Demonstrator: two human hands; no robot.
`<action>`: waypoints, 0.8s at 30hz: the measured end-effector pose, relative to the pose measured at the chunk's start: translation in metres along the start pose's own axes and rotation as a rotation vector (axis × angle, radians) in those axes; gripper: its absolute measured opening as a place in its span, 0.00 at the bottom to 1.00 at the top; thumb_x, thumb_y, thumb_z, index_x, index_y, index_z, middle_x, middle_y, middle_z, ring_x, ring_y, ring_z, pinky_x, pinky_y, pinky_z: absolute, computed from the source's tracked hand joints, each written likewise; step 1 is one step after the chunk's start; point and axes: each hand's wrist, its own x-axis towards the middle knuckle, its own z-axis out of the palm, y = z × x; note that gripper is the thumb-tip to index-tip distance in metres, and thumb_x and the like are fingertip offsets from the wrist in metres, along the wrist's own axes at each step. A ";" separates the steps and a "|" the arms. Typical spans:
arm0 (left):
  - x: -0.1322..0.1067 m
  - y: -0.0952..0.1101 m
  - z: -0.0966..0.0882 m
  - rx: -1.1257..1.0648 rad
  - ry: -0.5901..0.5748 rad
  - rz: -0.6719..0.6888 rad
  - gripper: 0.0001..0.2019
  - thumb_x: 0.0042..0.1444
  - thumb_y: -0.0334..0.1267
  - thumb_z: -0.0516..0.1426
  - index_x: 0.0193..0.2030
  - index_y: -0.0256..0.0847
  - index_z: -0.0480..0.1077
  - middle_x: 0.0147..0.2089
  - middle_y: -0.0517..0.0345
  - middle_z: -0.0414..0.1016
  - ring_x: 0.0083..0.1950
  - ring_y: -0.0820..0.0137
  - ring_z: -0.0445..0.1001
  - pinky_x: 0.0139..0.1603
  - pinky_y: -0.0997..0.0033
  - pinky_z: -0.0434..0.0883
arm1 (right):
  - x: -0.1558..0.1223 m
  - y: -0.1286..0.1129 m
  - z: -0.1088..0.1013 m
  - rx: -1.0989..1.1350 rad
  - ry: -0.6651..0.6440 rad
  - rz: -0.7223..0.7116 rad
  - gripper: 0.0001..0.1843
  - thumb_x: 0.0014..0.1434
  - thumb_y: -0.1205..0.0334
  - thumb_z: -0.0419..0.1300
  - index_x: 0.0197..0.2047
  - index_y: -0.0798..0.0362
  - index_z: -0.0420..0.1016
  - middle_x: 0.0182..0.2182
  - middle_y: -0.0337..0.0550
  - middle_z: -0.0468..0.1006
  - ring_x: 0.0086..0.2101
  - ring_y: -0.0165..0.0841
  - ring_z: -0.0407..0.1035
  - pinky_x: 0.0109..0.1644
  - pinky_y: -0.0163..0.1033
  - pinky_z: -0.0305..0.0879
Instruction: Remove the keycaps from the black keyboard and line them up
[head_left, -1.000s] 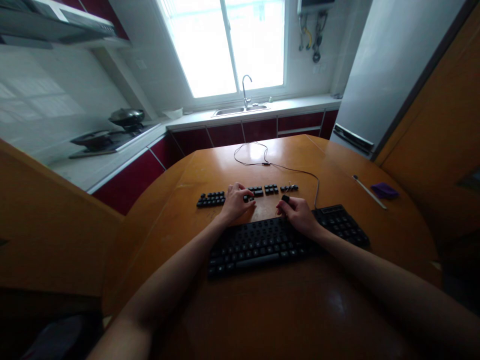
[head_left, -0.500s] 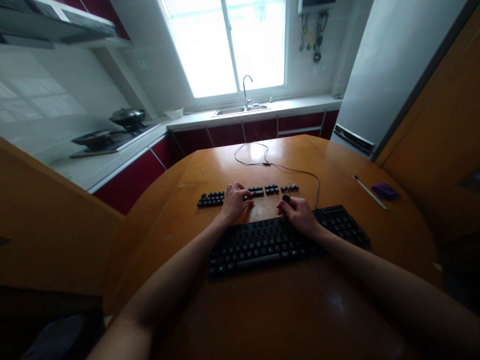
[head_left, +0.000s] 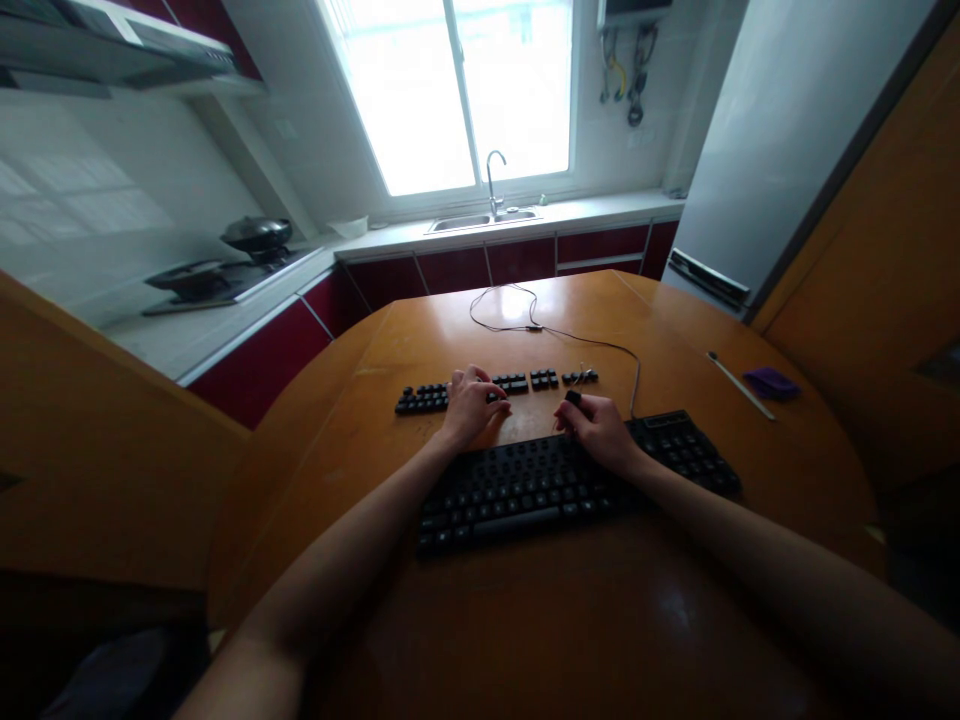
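Note:
A black keyboard (head_left: pixel 525 490) lies on the wooden table in front of me, with bare switches showing along its upper part. Behind it, black keycaps (head_left: pixel 421 398) are laid out in rows. My left hand (head_left: pixel 472 408) is over these rows, thumb and fingers curled together around a dark keycap (head_left: pixel 492 397) that shows only partly. Over the keyboard's back edge, my right hand (head_left: pixel 596 428) is closed on a small black-topped tool (head_left: pixel 573 397) that looks like a keycap puller. A thin wire seems to show below those fingers.
The keyboard cable (head_left: pixel 592 338) loops over the back of the round table (head_left: pixel 337 500). On the right lie a thin white stick, perhaps a brush (head_left: pixel 741 385), and a purple cloth (head_left: pixel 771 381). A sink counter (head_left: pixel 405 237) and fridge (head_left: pixel 750 170) stand beyond.
My left hand has shifted very slightly to the right over the keycap rows. My right hand keeps its place and its grip.

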 end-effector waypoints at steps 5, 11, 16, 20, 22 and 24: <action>-0.003 0.002 -0.003 0.057 0.009 0.007 0.09 0.50 0.45 0.69 0.38 0.50 0.82 0.50 0.52 0.68 0.54 0.56 0.62 0.55 0.55 0.62 | 0.000 0.004 0.000 0.005 -0.004 0.007 0.22 0.63 0.46 0.58 0.31 0.57 0.76 0.25 0.47 0.80 0.24 0.33 0.70 0.29 0.36 0.64; -0.003 0.005 -0.004 0.069 -0.005 -0.003 0.11 0.48 0.45 0.70 0.38 0.49 0.81 0.50 0.53 0.69 0.55 0.56 0.63 0.56 0.55 0.61 | 0.000 0.000 0.001 0.027 -0.001 0.017 0.20 0.63 0.48 0.58 0.30 0.57 0.76 0.25 0.46 0.79 0.24 0.33 0.70 0.29 0.36 0.63; -0.004 0.008 -0.006 0.115 0.010 -0.033 0.15 0.49 0.45 0.70 0.43 0.46 0.77 0.53 0.51 0.67 0.56 0.54 0.62 0.54 0.55 0.61 | 0.000 -0.002 0.000 0.017 -0.001 0.016 0.20 0.63 0.49 0.58 0.29 0.57 0.75 0.24 0.46 0.79 0.24 0.33 0.70 0.29 0.37 0.63; -0.004 0.007 -0.006 0.141 0.031 -0.070 0.17 0.49 0.45 0.70 0.43 0.45 0.75 0.55 0.50 0.66 0.56 0.54 0.61 0.54 0.55 0.61 | -0.001 0.001 0.000 0.023 -0.002 0.017 0.20 0.63 0.48 0.58 0.30 0.57 0.76 0.25 0.47 0.79 0.24 0.33 0.69 0.29 0.37 0.63; -0.004 0.006 -0.005 0.135 0.022 -0.062 0.16 0.49 0.45 0.70 0.42 0.46 0.75 0.55 0.51 0.66 0.57 0.53 0.61 0.54 0.55 0.61 | 0.000 0.001 0.000 0.025 -0.004 0.020 0.20 0.63 0.48 0.58 0.30 0.57 0.76 0.25 0.47 0.79 0.24 0.33 0.70 0.29 0.37 0.63; -0.004 0.006 -0.005 0.130 0.016 -0.047 0.15 0.49 0.45 0.70 0.42 0.47 0.76 0.55 0.51 0.66 0.57 0.53 0.61 0.55 0.54 0.61 | 0.000 0.001 0.000 0.019 -0.004 0.016 0.20 0.63 0.48 0.58 0.30 0.57 0.76 0.25 0.47 0.79 0.24 0.33 0.70 0.29 0.37 0.63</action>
